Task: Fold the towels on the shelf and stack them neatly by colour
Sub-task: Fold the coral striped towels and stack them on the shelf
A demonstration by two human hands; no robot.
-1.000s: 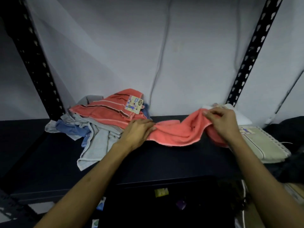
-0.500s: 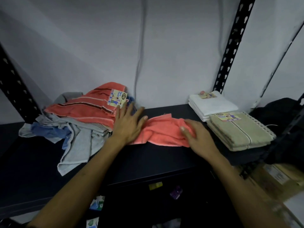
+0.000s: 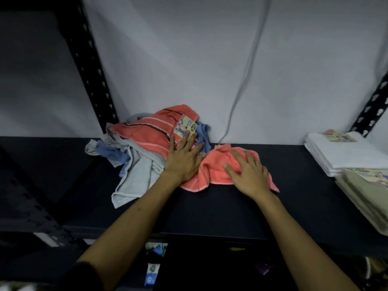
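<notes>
Both hands lie flat with straight, spread fingers, so the grip is wide and holds nothing. Pressing down on the plain coral towel (image 3: 212, 171), the right hand (image 3: 248, 175) has its palm down and its fingers pointing up and to the left. This towel is bunched up on the dark shelf (image 3: 231, 208), under the right hand and touching the thumb side of the left hand (image 3: 184, 159). That left hand rests half on the towel's left edge and half on the messy pile (image 3: 147, 148) just beside it, with its arm reaching in from below. On top of the pile is a striped coral towel (image 3: 151, 131) with a paper label (image 3: 185, 127) by the left fingertips. Grey and blue towels hang out under it. Far to the right of the right hand sit folded white towels (image 3: 344, 154) and folded beige towels (image 3: 369, 190).
</notes>
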